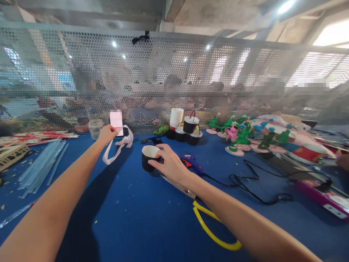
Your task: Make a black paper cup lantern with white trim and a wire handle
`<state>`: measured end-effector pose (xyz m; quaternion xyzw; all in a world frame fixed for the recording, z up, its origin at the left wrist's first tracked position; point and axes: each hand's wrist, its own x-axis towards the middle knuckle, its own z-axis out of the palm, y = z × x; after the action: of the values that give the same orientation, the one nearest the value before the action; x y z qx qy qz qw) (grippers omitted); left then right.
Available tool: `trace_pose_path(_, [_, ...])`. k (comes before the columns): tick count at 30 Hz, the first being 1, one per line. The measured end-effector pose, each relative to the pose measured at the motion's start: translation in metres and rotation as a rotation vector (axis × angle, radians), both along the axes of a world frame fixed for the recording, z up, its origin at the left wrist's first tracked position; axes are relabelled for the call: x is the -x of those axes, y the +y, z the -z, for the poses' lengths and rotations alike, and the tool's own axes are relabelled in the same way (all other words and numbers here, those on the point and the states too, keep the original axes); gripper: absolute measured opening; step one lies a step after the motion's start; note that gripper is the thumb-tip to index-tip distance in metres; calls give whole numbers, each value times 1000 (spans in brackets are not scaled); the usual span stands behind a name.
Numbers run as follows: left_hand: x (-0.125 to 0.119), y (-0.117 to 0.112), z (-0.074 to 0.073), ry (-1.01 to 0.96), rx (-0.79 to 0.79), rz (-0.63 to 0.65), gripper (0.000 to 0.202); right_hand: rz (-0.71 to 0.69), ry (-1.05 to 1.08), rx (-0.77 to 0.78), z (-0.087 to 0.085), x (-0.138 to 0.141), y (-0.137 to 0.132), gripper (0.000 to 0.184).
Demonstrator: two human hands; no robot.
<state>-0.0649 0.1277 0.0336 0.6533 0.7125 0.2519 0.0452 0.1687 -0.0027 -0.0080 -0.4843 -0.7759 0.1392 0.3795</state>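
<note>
While both arms are stretching out over the blue table (131, 218), the right hand (170, 165) is resting against a black paper cup (149, 157) with a white inside, its fingers (163, 147) curling loosely over the cup's rim and side. The cup is standing upright near the middle of the table. Farther back and to the left of the cup, the left hand (106, 134) is pinching a small pink card (116, 120), holding it upright; a pale ribbon (117, 147) is trailing down onto the table beside that hand, though whether the hand is gripping it too cannot be told. A small clear jar (95, 128) is standing just left of that hand.

Right of the cup, a blue glue gun (192, 162) is lying with its black cord (253, 185) snaking away, and yellow-handled scissors (207, 222) are lying partly under the right forearm. Behind the cup, more black cups with handles (190, 130) are clustering beside a stack of white cups (176, 117). Green and pink craft pieces (240, 134) are crowding the table farther right. Clear glue sticks (43, 163) are lying well to the left of the cup.

A perforated metal screen (174, 72) is running along the table's far edge, with blurred people sitting beyond it under a concrete ceiling with bright lights.
</note>
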Motion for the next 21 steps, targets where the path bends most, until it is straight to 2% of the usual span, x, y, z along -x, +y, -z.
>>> trace_pose_path(2, [-4, -13, -10, -62, 2, 104, 28, -17, 93, 9, -2, -4, -6, 15])
trace_pose_path(5, [-9, -43, -24, -116, 91, 303, 21, -58, 197, 35, -8, -14, -22, 16])
trace_pose_path(6, [-11, -54, -27, -111, 167, 398, 17, -53, 207, 41, -10, -19, -27, 16])
trace_pose_path(8, [-13, -76, -30, 53, 459, 739, 16, -26, 195, 56, -14, -28, -39, 16])
trace_pose_path(9, [-15, -86, -30, 178, 522, 793, 17, -17, 179, 66, -16, -33, -43, 18])
trace_pose_path(11, [-20, -102, -29, 391, 625, 768, 22, 11, 167, 72, -19, -41, -50, 19])
trace_pose_path(13, [-29, -116, -25, 490, 635, 723, 25, 47, 178, 65, -19, -47, -53, 19])
trace_pose_path(16, [-51, -136, -15, 481, 468, 780, 28, 106, 209, 26, -17, -50, -53, 18])
trace_pose_path(18, [-69, -148, -3, 405, 405, 928, 29, 132, 218, -13, -14, -49, -52, 16])
trace_pose_path(19, [-77, -154, 4, 400, 377, 960, 32, 140, 220, -32, -13, -49, -52, 16])
trace_pose_path(21, [-90, -163, 18, 501, 292, 909, 40, 154, 220, -67, -10, -50, -52, 15])
